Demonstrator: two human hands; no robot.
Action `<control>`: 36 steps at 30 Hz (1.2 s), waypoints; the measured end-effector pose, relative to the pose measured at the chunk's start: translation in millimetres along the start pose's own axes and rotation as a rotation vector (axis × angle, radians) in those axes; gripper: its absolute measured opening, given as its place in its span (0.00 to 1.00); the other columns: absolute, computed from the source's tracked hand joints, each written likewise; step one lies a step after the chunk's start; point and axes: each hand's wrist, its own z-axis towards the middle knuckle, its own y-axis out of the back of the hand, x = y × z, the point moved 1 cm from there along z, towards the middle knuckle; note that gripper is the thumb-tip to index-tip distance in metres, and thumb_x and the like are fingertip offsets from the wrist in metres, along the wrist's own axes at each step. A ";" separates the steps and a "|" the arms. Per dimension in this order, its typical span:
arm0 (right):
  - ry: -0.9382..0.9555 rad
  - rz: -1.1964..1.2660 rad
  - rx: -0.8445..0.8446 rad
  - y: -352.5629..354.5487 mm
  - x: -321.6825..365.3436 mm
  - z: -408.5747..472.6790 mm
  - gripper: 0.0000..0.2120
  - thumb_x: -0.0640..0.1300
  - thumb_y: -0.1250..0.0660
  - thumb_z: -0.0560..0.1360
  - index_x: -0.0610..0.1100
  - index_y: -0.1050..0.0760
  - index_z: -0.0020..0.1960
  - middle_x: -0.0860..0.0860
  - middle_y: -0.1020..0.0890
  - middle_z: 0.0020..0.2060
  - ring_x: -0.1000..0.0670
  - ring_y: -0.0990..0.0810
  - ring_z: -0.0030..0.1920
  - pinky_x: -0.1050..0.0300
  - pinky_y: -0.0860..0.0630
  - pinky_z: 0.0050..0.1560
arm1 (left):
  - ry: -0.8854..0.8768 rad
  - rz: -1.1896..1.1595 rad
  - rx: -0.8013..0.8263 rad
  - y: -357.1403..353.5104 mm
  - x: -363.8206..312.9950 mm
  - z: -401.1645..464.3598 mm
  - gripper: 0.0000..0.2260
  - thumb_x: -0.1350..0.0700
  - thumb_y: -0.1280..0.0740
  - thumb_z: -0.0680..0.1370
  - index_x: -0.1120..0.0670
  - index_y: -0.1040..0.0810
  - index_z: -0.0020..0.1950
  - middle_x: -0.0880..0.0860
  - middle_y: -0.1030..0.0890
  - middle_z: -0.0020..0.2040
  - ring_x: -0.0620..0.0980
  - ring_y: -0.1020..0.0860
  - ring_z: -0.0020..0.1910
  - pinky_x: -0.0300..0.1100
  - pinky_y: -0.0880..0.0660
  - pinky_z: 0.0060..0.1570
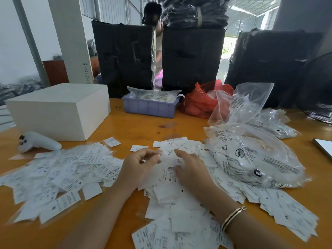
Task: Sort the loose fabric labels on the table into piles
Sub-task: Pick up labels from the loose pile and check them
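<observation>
My left grip (pixel 142 163) is pinching a label (pixel 168 159) between thumb and curled fingertips at the top of the middle heap, lifting its edge clear so I can read the size. My right grip (pixel 191 168) is released, fingers flat and spread on the heap (pixel 179 203), pressing the labels down so only the one I have pinched comes away. A bracelet (pixel 233 217) sits on that wrist.

The labels lie in two spreads on the bench (pixel 143 126). The middle heap runs from under my hands down toward me and off to the right, thick and unordered, with XS showing on a few. A second spread (pixel 59 173) lies to my left, flatter; I judge it the sorted pile, kept apart by the strip of bare bench under my left forearm. The job looks far from done.

Just right of the heap rest clear bags (pixel 255 155), partly over the labels. To the left, a white controller (pixel 37 142) sits beside a white box (pixel 59 110). Further back stand a blue tray (pixel 150 107) of packets and a red bag (pixel 199 101).
</observation>
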 end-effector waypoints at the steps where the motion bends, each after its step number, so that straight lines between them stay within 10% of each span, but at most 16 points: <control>1: 0.030 -0.105 0.031 -4.0 -1.5 0.0 0.22 0.45 0.41 0.77 0.51 0.35 0.71 0.51 0.24 0.62 0.49 0.31 0.64 0.52 0.37 0.64 | 0.034 -0.043 -0.003 -0.5 -1.0 -0.1 0.06 0.54 0.32 0.77 0.44 0.18 0.43 0.41 0.16 0.38 0.33 0.22 0.41 0.23 0.31 0.35; 6: 0.146 -0.248 -0.102 -5.7 -1.1 3.9 0.14 0.47 0.43 0.80 0.52 0.24 0.62 0.56 0.18 0.54 0.52 0.25 0.55 0.56 0.38 0.57 | 0.077 -0.115 0.004 -1.3 -2.4 -0.3 0.07 0.52 0.34 0.78 0.45 0.17 0.43 0.42 0.16 0.38 0.33 0.21 0.41 0.22 0.31 0.35; 12: -0.044 0.373 -0.224 6.7 -2.7 -2.0 0.11 0.41 0.33 0.74 0.52 0.28 0.36 0.62 0.23 0.29 0.62 0.29 0.31 0.69 0.34 0.32 | 0.077 -0.192 0.038 -2.0 -6.5 -2.6 0.08 0.53 0.36 0.78 0.49 0.17 0.45 0.44 0.16 0.38 0.34 0.20 0.40 0.19 0.32 0.37; 19: -0.185 1.065 -0.089 13.3 -7.7 -2.4 0.15 0.34 0.33 0.74 0.54 0.19 0.46 0.50 0.17 0.43 0.49 0.18 0.45 0.54 0.20 0.48 | 0.108 -0.174 0.018 -2.0 -7.3 0.2 0.06 0.54 0.33 0.77 0.46 0.17 0.45 0.42 0.16 0.40 0.33 0.21 0.43 0.23 0.31 0.37; 25: -0.155 1.091 -0.070 11.6 -7.0 2.3 0.21 0.38 0.30 0.73 0.59 0.25 0.59 0.50 0.22 0.39 0.51 0.20 0.40 0.53 0.22 0.49 | 0.086 -0.171 0.009 -4.2 -4.7 1.8 0.04 0.54 0.32 0.76 0.48 0.18 0.45 0.42 0.16 0.40 0.32 0.22 0.44 0.22 0.31 0.37; 36: 0.108 0.524 -0.025 5.6 7.9 -1.5 0.03 0.46 0.29 0.73 0.51 0.16 0.43 0.59 0.23 0.32 0.62 0.26 0.36 0.69 0.32 0.38 | -0.088 0.027 0.066 -10.7 0.5 1.9 0.06 0.47 0.32 0.70 0.45 0.20 0.45 0.45 0.19 0.31 0.42 0.23 0.31 0.28 0.29 0.33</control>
